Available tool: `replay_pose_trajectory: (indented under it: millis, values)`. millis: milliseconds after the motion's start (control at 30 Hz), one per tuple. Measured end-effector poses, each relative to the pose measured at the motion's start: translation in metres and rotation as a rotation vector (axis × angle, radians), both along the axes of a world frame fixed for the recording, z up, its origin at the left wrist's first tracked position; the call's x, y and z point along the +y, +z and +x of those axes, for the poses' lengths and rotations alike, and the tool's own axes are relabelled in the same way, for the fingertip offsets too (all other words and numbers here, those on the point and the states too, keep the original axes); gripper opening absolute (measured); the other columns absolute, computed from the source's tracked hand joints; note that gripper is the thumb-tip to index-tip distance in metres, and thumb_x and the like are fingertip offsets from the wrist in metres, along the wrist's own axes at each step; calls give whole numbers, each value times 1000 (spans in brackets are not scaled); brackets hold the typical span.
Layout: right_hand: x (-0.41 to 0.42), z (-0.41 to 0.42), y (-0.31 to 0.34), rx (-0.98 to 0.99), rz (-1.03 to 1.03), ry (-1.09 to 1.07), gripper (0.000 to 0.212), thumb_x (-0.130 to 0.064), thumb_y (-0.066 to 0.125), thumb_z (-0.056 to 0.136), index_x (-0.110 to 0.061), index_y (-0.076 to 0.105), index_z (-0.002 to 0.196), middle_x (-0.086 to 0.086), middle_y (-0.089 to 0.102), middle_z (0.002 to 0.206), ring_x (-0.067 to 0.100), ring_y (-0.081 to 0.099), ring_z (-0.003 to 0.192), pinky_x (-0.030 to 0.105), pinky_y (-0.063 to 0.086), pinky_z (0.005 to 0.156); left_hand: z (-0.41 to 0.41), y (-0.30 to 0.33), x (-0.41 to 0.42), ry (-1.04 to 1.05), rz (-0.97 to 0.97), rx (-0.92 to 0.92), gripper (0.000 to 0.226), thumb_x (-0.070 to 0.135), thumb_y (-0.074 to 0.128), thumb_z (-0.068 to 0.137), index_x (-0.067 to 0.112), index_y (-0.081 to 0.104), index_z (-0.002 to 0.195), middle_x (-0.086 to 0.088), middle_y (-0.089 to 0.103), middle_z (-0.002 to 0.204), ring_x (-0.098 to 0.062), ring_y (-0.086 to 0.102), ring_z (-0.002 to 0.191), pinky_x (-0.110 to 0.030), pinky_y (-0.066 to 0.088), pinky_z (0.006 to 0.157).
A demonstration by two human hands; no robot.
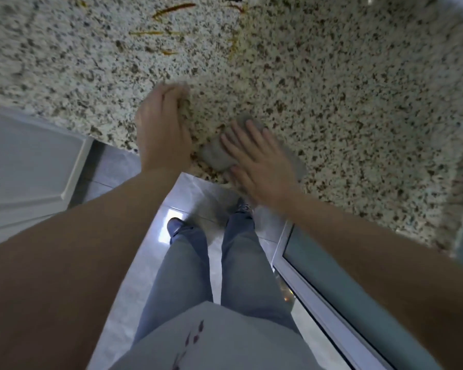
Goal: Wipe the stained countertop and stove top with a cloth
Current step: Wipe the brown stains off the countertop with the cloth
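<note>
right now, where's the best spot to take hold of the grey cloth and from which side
Probably the near-left corner of the grey cloth, the part that shows beside the right hand. The cloth lies flat by the countertop edge with the right hand spread open on top of it, so those fingers could curl round that corner from above. The left hand is beside it on the stone, blurred.

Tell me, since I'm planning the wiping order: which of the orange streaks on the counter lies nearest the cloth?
The short orange streak, the lowest of the group, is nearest the grey cloth under the right hand. The longer streaks lie farther up the countertop.
</note>
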State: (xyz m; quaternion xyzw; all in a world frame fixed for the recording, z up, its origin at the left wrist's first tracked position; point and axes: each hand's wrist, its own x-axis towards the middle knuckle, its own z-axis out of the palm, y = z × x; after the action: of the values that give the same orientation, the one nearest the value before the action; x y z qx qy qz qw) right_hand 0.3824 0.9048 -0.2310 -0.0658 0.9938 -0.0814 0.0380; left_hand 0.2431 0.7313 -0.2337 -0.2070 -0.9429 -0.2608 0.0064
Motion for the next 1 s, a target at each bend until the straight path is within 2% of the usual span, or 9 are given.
replay_pose_trajectory:
  millis: [67, 133, 233, 333, 467, 567, 733, 867, 1000]
  values:
    - [22, -37, 1, 2, 10, -53, 59, -44, 18, 111, -15, 28, 161, 14, 25, 168, 38, 17, 156, 51, 12, 128, -13, -3, -25, -22, -57, 36, 44, 14, 42, 95, 9, 57, 136, -10, 53, 143, -28, 47, 135, -41, 32, 113]
    - [30, -66, 0, 23, 45, -274, 62, -47, 10, 110, -17, 23, 163, 12, 21, 170, 35, 15, 158, 48, 8, 129, -25, -4, -40, -7, -98, 67, 45, 21, 40, 98, 8, 55, 139, -10, 48, 149, -29, 42, 141, -43, 30, 116]
    - [-16, -57, -8, 92, 46, -512, 56, -41, 21, 112, -19, 24, 163, 10, 20, 170, 32, 16, 158, 49, 11, 129, -42, -6, -52, 126, -163, 32, 50, 25, 36, 101, 10, 45, 147, -10, 34, 160, -31, 30, 149, -45, 22, 122]
    - [-69, -16, -14, 110, 34, -446, 53, -35, 31, 112, -16, 30, 162, 13, 24, 169, 35, 18, 157, 53, 17, 126, -50, -4, -45, 311, -152, -51, 53, 28, 34, 100, 13, 41, 151, -7, 28, 164, -28, 23, 152, -44, 18, 124]
    - [-52, -25, -14, 63, 57, -328, 54, -39, 28, 113, -16, 30, 162, 14, 24, 168, 36, 17, 157, 52, 16, 127, -46, -7, -27, 387, -186, -71, 55, 31, 31, 102, 11, 33, 154, -7, 20, 167, -28, 12, 156, -42, 5, 127]
    - [-8, -71, -10, 67, 54, -271, 56, -42, 20, 112, -19, 24, 163, 12, 19, 170, 35, 12, 158, 49, 10, 129, -47, -15, -26, 406, -200, -28, 55, 30, 30, 103, 10, 35, 153, -9, 21, 167, -29, 13, 156, -43, 6, 128]
    - [10, -120, -6, 52, 80, -458, 57, -41, 22, 112, -20, 18, 165, 11, 14, 172, 33, 9, 159, 47, 6, 129, -46, -18, -26, 400, -175, -7, 54, 28, 32, 102, 7, 37, 152, -11, 23, 166, -30, 14, 155, -43, 6, 128]
    - [-48, -72, -8, 59, 31, -293, 54, -37, 31, 112, -16, 29, 162, 19, 20, 168, 40, 14, 157, 58, 14, 126, -46, -15, -23, 407, -192, -3, 53, 26, 30, 103, 5, 38, 151, -13, 26, 164, -32, 17, 155, -45, 8, 127]
    - [-32, -86, -7, 44, 0, -161, 53, -37, 34, 112, -21, 30, 162, 16, 21, 169, 35, 15, 158, 52, 13, 128, -45, -14, -19, 438, -223, 26, 51, 24, 35, 102, 6, 41, 150, -13, 30, 163, -33, 21, 153, -46, 13, 127]
